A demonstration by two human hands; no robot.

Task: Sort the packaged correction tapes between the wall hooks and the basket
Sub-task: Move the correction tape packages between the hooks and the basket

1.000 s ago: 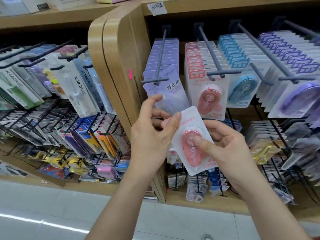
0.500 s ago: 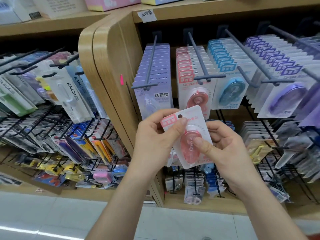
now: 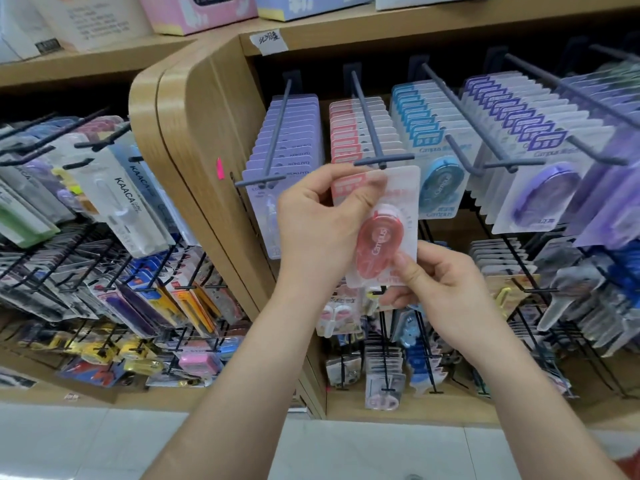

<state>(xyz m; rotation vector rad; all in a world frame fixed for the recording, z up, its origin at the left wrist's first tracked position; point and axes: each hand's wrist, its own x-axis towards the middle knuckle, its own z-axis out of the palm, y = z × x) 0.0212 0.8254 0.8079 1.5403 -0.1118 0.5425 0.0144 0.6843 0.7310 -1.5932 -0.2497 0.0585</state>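
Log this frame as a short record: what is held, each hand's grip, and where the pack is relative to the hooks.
held: pink correction tape pack
left hand: pinches its upper left part
right hand: holds its lower right corner
position: top edge just under the end crossbar of the hook, in front of hung pink packs
threaded on hook: cannot tell

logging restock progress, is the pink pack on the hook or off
Off. The left hand and right hand hold the pink pack, its top edge just below the hook tip.
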